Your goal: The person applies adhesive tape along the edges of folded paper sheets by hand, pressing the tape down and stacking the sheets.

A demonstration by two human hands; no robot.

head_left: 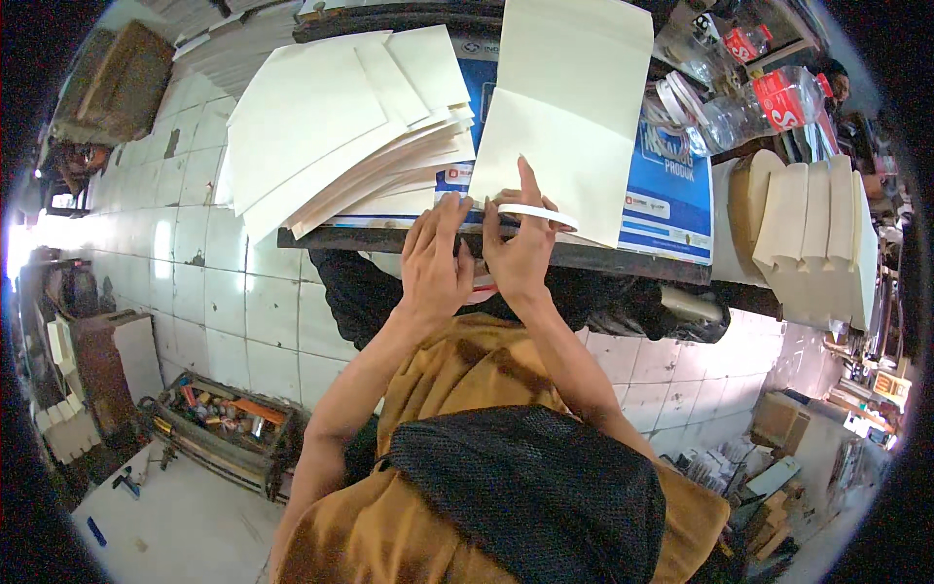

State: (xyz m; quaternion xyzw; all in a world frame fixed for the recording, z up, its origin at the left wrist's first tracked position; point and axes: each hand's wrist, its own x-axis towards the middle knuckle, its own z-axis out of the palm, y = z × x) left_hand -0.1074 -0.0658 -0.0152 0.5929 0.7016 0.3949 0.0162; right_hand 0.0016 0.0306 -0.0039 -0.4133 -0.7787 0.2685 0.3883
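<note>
A cream paper sheet [569, 117], folded like an envelope, lies on the blue-topped table [671, 200]. My right hand [520, 248] sits at its near-left corner, index finger pointing up along the paper, with a thin white strip [540, 212] running across the fingers. My left hand [435, 261] rests beside it at the table's front edge, fingers pressed down near the same corner. A fanned stack of cream sheets [341, 122] lies to the left of both hands.
Folded cream pieces [812, 229] stand stacked at the right. Clear plastic bottles [769, 102] and tape rolls [681, 97] sit at the back right. A tray of small tools [219, 419] lies on the tiled floor at lower left. Cardboard boxes [778, 419] stand at lower right.
</note>
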